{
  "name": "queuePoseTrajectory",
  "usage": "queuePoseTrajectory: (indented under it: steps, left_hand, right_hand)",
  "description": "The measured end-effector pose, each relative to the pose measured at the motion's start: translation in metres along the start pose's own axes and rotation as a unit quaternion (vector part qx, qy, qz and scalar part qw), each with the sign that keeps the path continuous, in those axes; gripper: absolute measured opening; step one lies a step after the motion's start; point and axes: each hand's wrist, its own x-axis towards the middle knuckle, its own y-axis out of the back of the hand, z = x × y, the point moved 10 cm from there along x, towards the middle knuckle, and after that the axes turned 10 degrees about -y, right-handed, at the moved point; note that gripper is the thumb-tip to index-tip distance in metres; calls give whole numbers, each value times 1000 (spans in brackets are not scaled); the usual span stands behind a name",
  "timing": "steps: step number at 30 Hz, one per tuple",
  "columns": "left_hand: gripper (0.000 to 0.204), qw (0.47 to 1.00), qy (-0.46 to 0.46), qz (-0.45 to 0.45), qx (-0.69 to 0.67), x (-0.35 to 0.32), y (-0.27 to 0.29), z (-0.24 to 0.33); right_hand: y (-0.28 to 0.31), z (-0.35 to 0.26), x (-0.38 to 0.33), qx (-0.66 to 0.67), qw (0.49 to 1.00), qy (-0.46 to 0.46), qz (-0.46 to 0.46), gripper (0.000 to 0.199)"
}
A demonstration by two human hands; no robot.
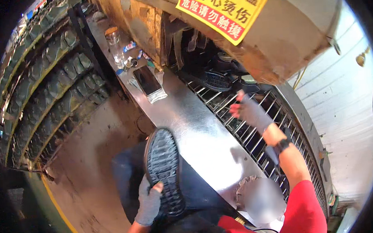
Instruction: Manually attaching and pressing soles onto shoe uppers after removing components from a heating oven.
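Fingers of left hand [149, 204] gripping black shoe [163, 171], ridged sole [161, 149] showing; right hand's [252, 111] fingers parted, open, above metal bars [260, 144] near another dark shoe [217, 80].

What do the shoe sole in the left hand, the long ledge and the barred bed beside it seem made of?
Shoe sole: probably black rubber, semi-matte, judging by its moulded ridges.
Ledge: likely bare sheet metal, smooth, given its bright glare.
Barred bed: apparently metal rods, shiny from their highlights; whether plated, I can't tell.
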Motion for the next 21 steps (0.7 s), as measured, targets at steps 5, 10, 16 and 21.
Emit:
queuePoseTrajectory:
  steps: [5, 10, 16, 21]
  left_hand:
    - [48, 979, 166, 116, -28, -37, 52, -96]
    - [51, 993, 93, 33, -61, -6, 32, -118]
    - [49, 988, 122, 50, -76, -21, 39, -95]
    - [47, 992, 7, 62, 111, -6, 44, -19]
  right_hand:
    - [178, -29, 168, 209, 973, -59, 73, 102]
    - [244, -96, 207, -32, 978, 163, 129, 68]
    - [98, -49, 112, 248, 964, 86, -49, 54]
    - [99, 35, -32, 68, 992, 53, -89, 75]
